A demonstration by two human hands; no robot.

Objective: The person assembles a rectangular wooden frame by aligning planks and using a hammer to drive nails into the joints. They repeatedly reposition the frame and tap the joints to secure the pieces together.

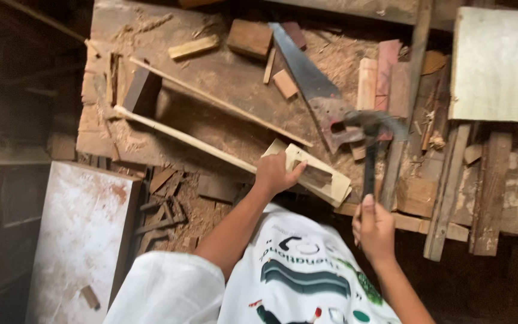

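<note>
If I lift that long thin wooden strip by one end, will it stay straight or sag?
The long thin strip looks slender for its length, so it would probably flex and droop at the far end. Pale, thin wood suggests it is light. One end sits under the pale frame piece pressed by the left hand, so it may resist.

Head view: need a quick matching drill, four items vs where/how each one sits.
Items:
1. hammer
2. handsaw
3. pale slotted wood piece
4. white board

Places or states:
A. lying flat on the sawdusty workbench
B. leaning low at the bench's left
C. raised in the right hand
D. pressed down by the left hand

Pairs: 1-C, 2-A, 3-D, 4-B
</note>
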